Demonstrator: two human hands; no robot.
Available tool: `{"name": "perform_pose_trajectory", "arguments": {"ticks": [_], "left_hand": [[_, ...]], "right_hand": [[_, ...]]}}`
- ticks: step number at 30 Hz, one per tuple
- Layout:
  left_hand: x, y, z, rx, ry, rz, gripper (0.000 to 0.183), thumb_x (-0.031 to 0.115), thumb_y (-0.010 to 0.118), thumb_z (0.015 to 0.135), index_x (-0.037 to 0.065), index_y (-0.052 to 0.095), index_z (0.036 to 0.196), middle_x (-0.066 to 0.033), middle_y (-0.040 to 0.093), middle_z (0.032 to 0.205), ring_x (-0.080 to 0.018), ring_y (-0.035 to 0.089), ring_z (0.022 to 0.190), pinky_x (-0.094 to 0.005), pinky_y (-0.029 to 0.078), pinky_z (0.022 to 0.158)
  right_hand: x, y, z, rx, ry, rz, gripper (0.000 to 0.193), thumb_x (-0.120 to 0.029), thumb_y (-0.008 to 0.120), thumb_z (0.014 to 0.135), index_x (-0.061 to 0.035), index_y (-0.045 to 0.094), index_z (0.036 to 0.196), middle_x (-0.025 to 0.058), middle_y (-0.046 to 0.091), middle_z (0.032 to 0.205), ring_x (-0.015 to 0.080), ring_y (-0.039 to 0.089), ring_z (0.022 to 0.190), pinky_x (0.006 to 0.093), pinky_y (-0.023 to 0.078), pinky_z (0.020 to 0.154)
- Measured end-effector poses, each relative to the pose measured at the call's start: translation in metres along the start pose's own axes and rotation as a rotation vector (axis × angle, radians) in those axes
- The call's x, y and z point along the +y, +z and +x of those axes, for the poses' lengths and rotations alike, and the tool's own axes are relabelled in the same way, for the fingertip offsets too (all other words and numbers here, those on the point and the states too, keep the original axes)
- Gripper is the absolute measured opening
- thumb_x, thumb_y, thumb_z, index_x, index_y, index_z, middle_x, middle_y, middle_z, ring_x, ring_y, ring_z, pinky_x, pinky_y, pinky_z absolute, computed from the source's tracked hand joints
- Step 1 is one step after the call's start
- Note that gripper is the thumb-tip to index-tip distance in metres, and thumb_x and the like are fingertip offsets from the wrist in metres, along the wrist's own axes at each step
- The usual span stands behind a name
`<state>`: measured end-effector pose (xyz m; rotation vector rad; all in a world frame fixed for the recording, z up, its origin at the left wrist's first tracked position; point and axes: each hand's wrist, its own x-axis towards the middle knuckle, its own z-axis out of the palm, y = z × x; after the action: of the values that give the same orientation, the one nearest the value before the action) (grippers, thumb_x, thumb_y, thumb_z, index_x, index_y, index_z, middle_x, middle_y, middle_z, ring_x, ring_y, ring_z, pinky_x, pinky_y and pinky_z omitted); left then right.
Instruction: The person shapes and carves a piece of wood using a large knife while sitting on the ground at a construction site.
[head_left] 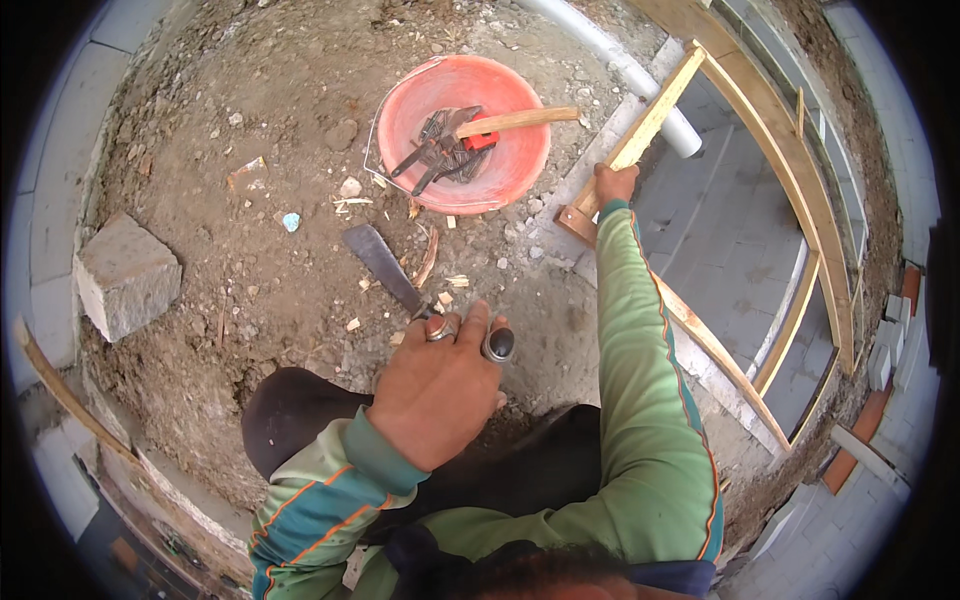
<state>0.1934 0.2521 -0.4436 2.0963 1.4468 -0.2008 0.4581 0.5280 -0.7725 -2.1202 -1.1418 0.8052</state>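
Observation:
My left hand [435,390], back up and with rings on its fingers, has bent fingers over the near end of a machete. The dark blade of this machete [380,262] points away to the upper left; its handle is hidden under my hand. At the end of my outstretched right arm, my right hand [615,184] is closed around a light wooden batten of an arched wooden frame [660,113]. The frame has a curved outer rib, a straight side and a cross-piece, and lies over grey blocks on the right.
A red bucket [465,75] ahead holds nails, pincers [430,155], a wooden-handled hammer [530,118] and a red object [482,140]. A white pipe [610,50] reaches the frame. A stone block [128,277] sits left on rough soil. Wood chips lie near the blade.

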Motion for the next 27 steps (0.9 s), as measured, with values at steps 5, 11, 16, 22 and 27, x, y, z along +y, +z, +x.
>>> {"name": "perform_pose_trajectory", "arguments": {"ticks": [5, 11, 16, 22, 27], "left_hand": [[0.002, -0.001, 0.006, -0.01, 0.003, 0.02, 0.067, 0.034, 0.075, 0.084, 0.001, 0.052, 0.138, -0.0202, 0.051, 0.141, -0.0316, 0.057, 0.123, -0.0471, 0.045, 0.104], [0.01, 0.004, 0.013, -0.031, 0.031, 0.01, 0.07, 0.033, 0.075, 0.084, 0.002, 0.048, 0.141, -0.0211, 0.051, 0.141, -0.0328, 0.058, 0.123, -0.0488, 0.045, 0.105], [0.013, -0.001, 0.018, -0.047, 0.028, 0.027, 0.068, 0.034, 0.075, 0.085, 0.001, 0.051, 0.139, -0.0232, 0.051, 0.142, -0.0345, 0.059, 0.122, -0.0481, 0.045, 0.104], [0.012, 0.002, 0.018, -0.037, 0.072, 0.022, 0.05, 0.035, 0.075, 0.084, 0.0, 0.066, 0.119, -0.0234, 0.051, 0.141, -0.0361, 0.065, 0.112, -0.0491, 0.046, 0.103], [0.006, 0.009, 0.017, -0.019, 0.027, 0.01, 0.044, 0.036, 0.076, 0.084, 0.0, 0.07, 0.109, -0.0225, 0.052, 0.138, -0.0369, 0.066, 0.108, -0.049, 0.047, 0.102]], "right_hand": [[0.006, -0.002, -0.002, 0.024, -0.032, 0.013, 0.067, -0.019, 0.075, 0.074, 0.0088, 0.041, 0.125, 0.036, 0.061, 0.12, 0.0469, 0.062, 0.114, 0.0444, 0.046, 0.104], [0.002, 0.0, 0.0, 0.002, -0.018, -0.027, 0.066, -0.018, 0.077, 0.073, 0.0107, 0.043, 0.122, 0.0345, 0.062, 0.117, 0.0446, 0.064, 0.11, 0.0433, 0.048, 0.1], [0.009, -0.009, 0.007, -0.056, -0.009, 0.024, 0.067, -0.017, 0.075, 0.075, 0.011, 0.041, 0.126, 0.0333, 0.061, 0.117, 0.044, 0.063, 0.111, 0.0423, 0.046, 0.101], [0.005, -0.011, 0.002, -0.052, -0.073, 0.133, 0.072, -0.017, 0.074, 0.074, 0.0103, 0.038, 0.131, 0.0347, 0.059, 0.121, 0.0455, 0.062, 0.112, 0.0423, 0.045, 0.103], [0.002, 0.004, -0.028, 0.155, -0.078, 0.104, 0.085, -0.022, 0.079, 0.076, 0.0062, 0.032, 0.14, 0.0344, 0.06, 0.125, 0.0441, 0.062, 0.117, 0.0435, 0.046, 0.103]]}}
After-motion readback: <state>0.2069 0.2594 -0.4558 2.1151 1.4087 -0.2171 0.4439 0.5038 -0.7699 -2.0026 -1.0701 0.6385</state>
